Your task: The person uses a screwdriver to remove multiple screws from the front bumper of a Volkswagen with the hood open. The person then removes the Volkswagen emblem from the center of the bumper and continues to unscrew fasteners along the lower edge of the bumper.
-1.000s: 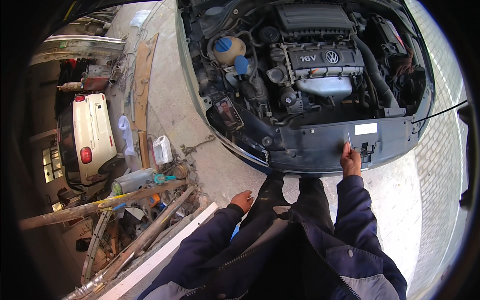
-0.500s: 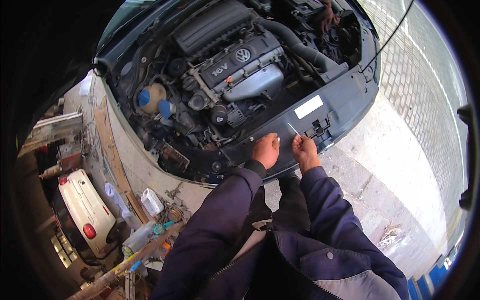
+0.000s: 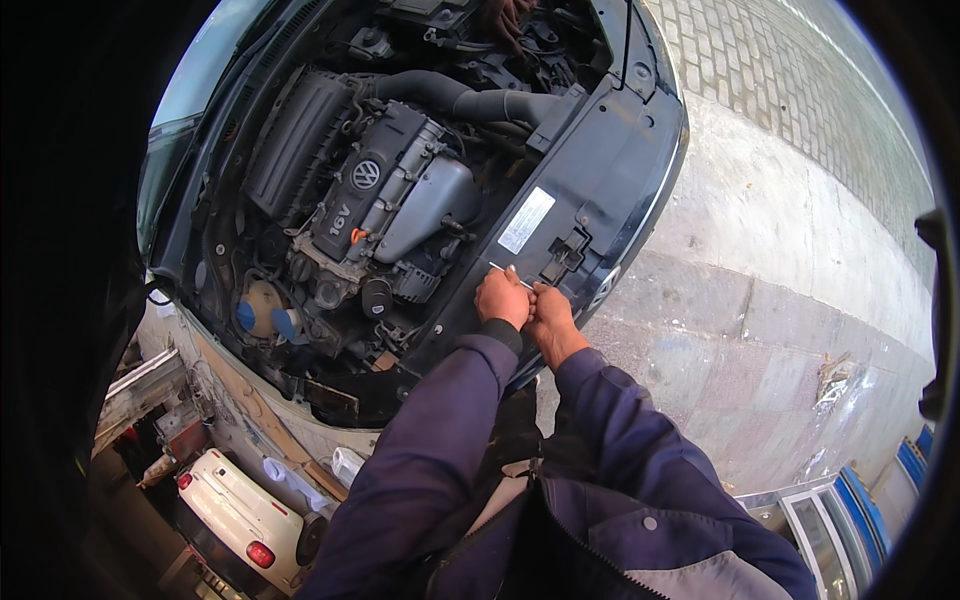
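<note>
My left hand (image 3: 503, 300) and my right hand (image 3: 554, 318) meet above the front edge of an open car engine bay, fingers closed and touching. A thin white stick (image 3: 496, 267) runs past my left thumb toward the pinched fingers of my right hand; its kind is too small to tell. Both hands appear to grip it, though the fingers partly hide it. Just beyond them is the dark front panel (image 3: 590, 180), with a white label (image 3: 526, 220) and the hood latch (image 3: 566, 254).
The engine (image 3: 375, 200) lies to the left, with an orange-handled dipstick (image 3: 357, 236) and a round fluid reservoir (image 3: 262, 310). A thin hood prop (image 3: 627, 45) rises at the top. A brown cloth-like thing (image 3: 508, 20) lies at the far side. A cream car (image 3: 240, 508) stands lower left.
My hands have come together from being apart, with the stick now between them. The view has turned, so the engine sits further left and more pavement shows at right.
</note>
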Demonstrator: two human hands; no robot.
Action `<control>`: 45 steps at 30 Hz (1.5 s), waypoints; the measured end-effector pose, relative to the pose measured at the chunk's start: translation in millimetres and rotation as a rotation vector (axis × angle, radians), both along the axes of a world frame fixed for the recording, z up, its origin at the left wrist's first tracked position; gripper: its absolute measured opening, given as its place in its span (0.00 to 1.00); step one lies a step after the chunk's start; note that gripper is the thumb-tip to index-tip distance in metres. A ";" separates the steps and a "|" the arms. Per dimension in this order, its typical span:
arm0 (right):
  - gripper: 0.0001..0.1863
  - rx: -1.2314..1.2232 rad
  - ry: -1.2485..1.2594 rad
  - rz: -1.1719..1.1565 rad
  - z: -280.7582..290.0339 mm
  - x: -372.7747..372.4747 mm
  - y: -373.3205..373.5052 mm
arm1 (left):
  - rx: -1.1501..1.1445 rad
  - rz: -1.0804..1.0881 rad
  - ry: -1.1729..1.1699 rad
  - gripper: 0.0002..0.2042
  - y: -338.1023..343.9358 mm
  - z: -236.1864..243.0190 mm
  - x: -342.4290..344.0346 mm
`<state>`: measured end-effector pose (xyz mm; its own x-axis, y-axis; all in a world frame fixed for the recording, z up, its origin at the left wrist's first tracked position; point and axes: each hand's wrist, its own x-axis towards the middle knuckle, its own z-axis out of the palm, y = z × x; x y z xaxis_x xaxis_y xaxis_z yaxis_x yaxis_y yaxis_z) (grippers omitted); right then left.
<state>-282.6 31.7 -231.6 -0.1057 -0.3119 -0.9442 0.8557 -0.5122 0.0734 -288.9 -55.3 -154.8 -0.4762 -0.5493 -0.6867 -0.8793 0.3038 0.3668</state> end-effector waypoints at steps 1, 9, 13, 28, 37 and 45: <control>0.18 0.002 -0.010 -0.019 1.4 -1.2 -0.5 | -0.119 -0.075 0.029 0.17 3.4 -4.6 -1.6; 0.17 0.268 0.328 0.412 -4.3 7.2 62.1 | -0.294 -0.792 0.199 0.08 18.8 -42.1 -29.9; 0.11 0.940 0.843 0.868 5.6 -2.0 115.5 | -0.573 -1.227 0.259 0.06 51.7 -59.4 -16.3; 0.08 0.851 1.360 1.370 18.7 39.8 101.2 | -0.617 -1.509 0.328 0.10 44.3 -39.8 68.1; 0.19 0.809 1.036 1.310 33.3 73.2 26.3 | -0.384 -1.038 0.663 0.18 -44.5 11.5 131.8; 0.13 0.236 0.269 0.404 27.4 39.8 -49.0 | -0.388 -0.524 0.421 0.15 -88.1 59.7 281.3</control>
<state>-242.8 -17.2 -204.2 -0.2690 -0.1607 -0.9497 0.9608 -0.1143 -0.2528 -7.6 -143.4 -95.1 -0.9184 -0.3443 -0.1951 -0.3955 0.8167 0.4202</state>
